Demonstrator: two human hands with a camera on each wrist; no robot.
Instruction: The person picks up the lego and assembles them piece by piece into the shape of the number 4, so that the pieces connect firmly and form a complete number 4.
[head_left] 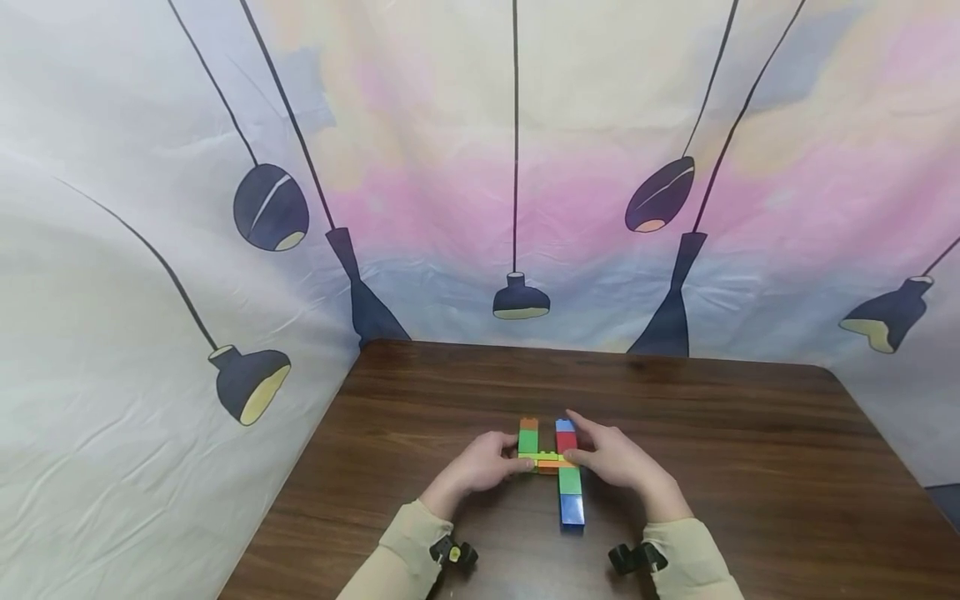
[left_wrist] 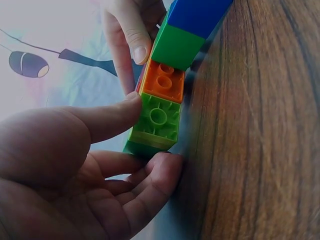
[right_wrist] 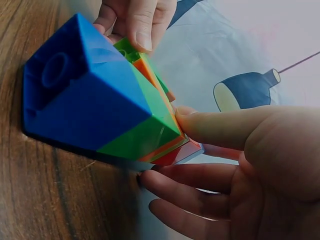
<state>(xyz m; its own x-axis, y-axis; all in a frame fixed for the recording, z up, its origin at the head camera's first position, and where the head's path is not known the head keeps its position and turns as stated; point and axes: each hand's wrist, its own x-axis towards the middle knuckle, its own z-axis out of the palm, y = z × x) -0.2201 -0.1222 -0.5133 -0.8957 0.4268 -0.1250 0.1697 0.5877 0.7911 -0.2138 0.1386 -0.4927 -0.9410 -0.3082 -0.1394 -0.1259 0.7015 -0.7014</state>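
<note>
A structure of joined toy building bricks lies on the table between the two hands, shaped much like a figure 4. Its long right column has a blue brick (head_left: 572, 510) at the near end, then a green brick (head_left: 570, 481), a red brick (head_left: 566, 442) and a light blue brick (head_left: 565, 425). The short left column shows a green brick (head_left: 528, 442) topped by an orange brick (head_left: 529, 423). Lime and orange bricks bridge both columns; an orange underside (left_wrist: 162, 82) faces the left wrist camera. My left hand (head_left: 487, 461) pinches the left column's near end. My right hand (head_left: 618, 457) grips the right column around the red brick.
The dark wood-grain table (head_left: 420, 392) reaches back to a hanging cloth (head_left: 450, 208) printed with lamps. Another cloth wall (head_left: 112, 350) borders the table's left side. Dark cameras are strapped at both sleeve cuffs.
</note>
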